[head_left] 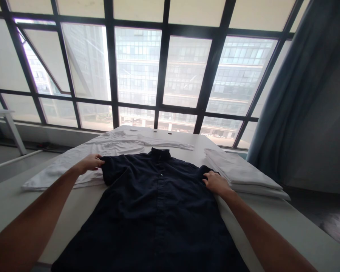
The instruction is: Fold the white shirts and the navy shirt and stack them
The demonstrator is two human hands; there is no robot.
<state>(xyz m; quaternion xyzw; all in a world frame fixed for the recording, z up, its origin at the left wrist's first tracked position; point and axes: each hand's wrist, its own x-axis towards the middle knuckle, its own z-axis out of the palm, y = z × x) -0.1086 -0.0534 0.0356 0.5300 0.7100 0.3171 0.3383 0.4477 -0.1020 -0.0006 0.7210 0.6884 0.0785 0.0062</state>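
A dark navy button-up shirt (158, 211) lies spread face up on the white table, its collar at the far end and its hem toward me. My left hand (90, 163) pinches the edge of the sleeve on the left side. On the opposite side, my right hand (215, 183) grips the other sleeve, fingers curled over the fabric. A row of buttons runs down the middle of the shirt. Its lower end passes out of the frame at the bottom.
White garments (116, 141) lie loosely spread on the table's far left. Beside my right hand is a stack of folded white cloth (243, 172). The white table (294, 223) reaches toward large windows, with a blue-grey curtain (289, 83) at the right.
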